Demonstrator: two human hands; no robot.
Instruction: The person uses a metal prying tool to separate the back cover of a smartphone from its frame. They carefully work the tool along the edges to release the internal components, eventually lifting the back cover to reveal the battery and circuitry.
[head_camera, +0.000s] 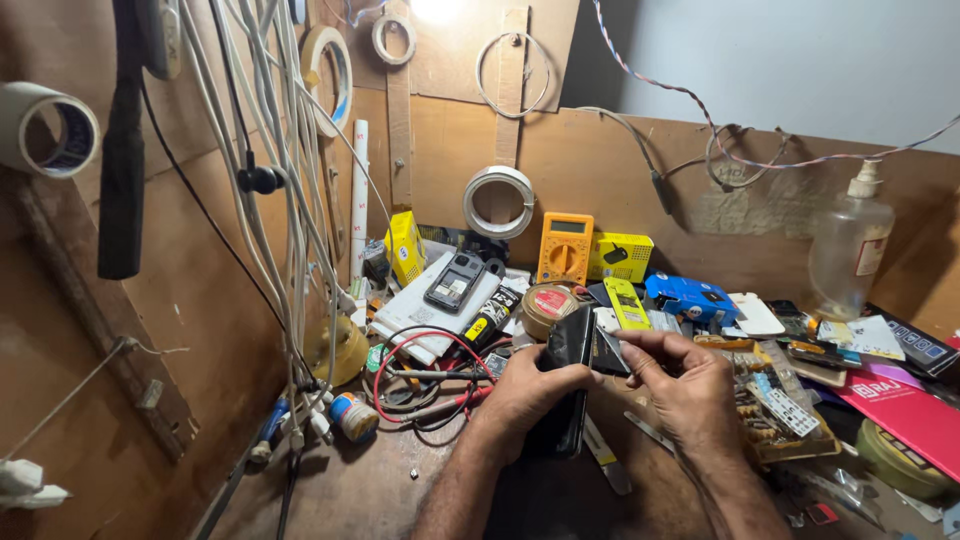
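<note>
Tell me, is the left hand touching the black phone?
Touching. The head view shows the left hand wrapped around the black phone, fingers pressed on its edge.

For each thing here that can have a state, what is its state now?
Left hand: grips the black phone.
Right hand: pinches the phone's top edge.
Black phone: held on edge above the bench, screen dark.
Yellow multimeter: upright against the wall, display blank.
Pump bottle: upright, nearly empty.
Round tin: lid on.
White cable coil: hangs on the wall.
</note>
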